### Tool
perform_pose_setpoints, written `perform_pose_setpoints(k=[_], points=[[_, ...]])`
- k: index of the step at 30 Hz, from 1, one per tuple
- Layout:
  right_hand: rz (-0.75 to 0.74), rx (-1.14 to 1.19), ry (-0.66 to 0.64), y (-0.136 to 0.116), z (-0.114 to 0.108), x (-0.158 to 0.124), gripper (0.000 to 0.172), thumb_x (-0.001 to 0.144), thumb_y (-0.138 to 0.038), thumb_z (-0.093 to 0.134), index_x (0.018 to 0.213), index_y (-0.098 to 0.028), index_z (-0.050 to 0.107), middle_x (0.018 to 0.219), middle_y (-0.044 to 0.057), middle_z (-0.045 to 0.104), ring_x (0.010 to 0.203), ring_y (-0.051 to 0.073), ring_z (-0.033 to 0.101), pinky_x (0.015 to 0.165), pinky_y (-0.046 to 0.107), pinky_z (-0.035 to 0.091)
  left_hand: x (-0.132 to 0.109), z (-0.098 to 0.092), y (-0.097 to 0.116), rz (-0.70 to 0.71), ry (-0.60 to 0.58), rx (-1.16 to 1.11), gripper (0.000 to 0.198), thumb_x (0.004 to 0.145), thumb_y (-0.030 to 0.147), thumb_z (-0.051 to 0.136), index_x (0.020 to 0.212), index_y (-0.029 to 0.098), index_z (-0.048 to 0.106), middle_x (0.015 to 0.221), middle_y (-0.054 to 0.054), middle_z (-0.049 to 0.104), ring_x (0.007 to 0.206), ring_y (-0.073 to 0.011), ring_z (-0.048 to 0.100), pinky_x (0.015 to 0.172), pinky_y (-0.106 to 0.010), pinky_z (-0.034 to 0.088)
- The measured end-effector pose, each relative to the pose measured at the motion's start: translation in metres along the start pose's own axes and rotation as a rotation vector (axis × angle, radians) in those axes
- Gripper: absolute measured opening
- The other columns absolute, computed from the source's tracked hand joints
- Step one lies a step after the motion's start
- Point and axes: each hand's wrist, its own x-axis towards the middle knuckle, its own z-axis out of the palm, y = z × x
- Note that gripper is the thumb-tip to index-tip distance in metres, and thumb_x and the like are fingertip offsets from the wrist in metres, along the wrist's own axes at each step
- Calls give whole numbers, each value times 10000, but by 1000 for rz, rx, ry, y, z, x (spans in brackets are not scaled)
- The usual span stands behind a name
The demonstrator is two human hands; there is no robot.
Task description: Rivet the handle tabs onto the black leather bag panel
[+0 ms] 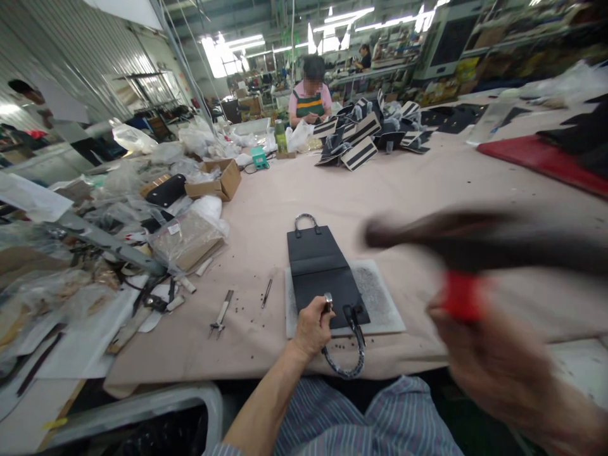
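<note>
My left hand (313, 326) is closed round a short metal punch (328, 299), held upright on a black bag panel (319, 269). The panel lies unfolded, its lower part on a grey-white slab (380, 297). One wrapped handle (306, 218) stands at its far end, and a second wrapped handle (349, 367) hangs toward me beside my left hand. On the right, my right hand (494, 354) grips a hammer (456, 234) by its red handle, raised above the table and smeared by motion. The punch's lower tip is hidden by my fingers.
A metal divider tool (221, 315) and a thin pointed tool (266, 293) lie left of the panel among small dark bits. Plastic bags and a cardboard box (216, 179) crowd the left side. A heap of striped panels (365, 136) lies ahead; a person (311, 95) sits behind it.
</note>
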Motion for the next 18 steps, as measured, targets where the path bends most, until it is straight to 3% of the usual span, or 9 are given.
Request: perform_pose_setpoints(k=[4, 5, 7, 9, 11, 13, 15, 18], points=[[16, -13, -75, -14, 5, 10, 345, 1006, -497, 447, 744, -274, 480, 511, -14, 508, 382, 152, 383, 430, 343, 187, 1, 2, -1, -6, -6, 32, 208, 857, 81, 571, 1010, 211, 627, 882, -31, 684, 798, -180, 669, 747, -288, 547], [38, 12, -44, -18, 1, 14, 349, 1010, -519, 440, 759, -279, 479, 516, -17, 499, 389, 155, 395, 427, 339, 210, 1, 2, -1, -5, -3, 25, 201, 862, 83, 571, 1009, 210, 626, 887, -31, 684, 803, -180, 669, 754, -290, 547], [93, 68, 138, -24, -8, 18, 316, 1029, -511, 418, 811, -291, 482, 548, -19, 489, 428, 164, 432, 444, 331, 293, 1, 1, 1, -4, -5, -7, 186, 876, 88, 572, 1009, 208, 621, 901, -32, 683, 821, -179, 672, 778, -294, 550], [52, 81, 275, -26, -8, 18, 263, 1047, -436, 405, 836, -295, 474, 552, -26, 477, 428, 162, 428, 455, 327, 320, 2, 0, 2, -3, -7, -27, 188, 875, 85, 575, 1010, 208, 620, 912, -34, 684, 837, -180, 674, 792, -295, 550], [-49, 31, 198, -22, 0, 12, 251, 1042, -384, 419, 814, -289, 467, 531, -28, 497, 394, 155, 403, 429, 327, 254, 2, 0, 2, -2, -2, -21, 204, 860, 70, 575, 1002, 208, 623, 895, -29, 680, 821, -179, 671, 776, -289, 545], [-83, -20, -3, -13, 10, 7, 273, 1026, -404, 449, 785, -278, 467, 507, -27, 515, 362, 152, 381, 419, 336, 175, 2, 0, 1, -7, 0, -8, 229, 850, 60, 572, 1013, 212, 628, 873, -21, 676, 791, -175, 664, 750, -281, 539], [19, -10, -105, -1, 17, 4, 305, 1016, -466, 457, 785, -269, 478, 514, -23, 530, 380, 157, 413, 430, 330, 183, 2, 0, 0, -19, -8, -8, 233, 858, 66, 568, 1027, 215, 627, 874, -18, 675, 786, -171, 663, 750, -280, 538], [195, 104, -125, 27, 23, 6, 401, 1009, -550, 407, 744, -255, 472, 561, -8, 547, 477, 169, 503, 471, 303, 311, 2, -1, 0, -27, -26, -15, 205, 877, 80, 569, 1025, 212, 618, 909, -28, 679, 828, -175, 667, 786, -291, 544]])
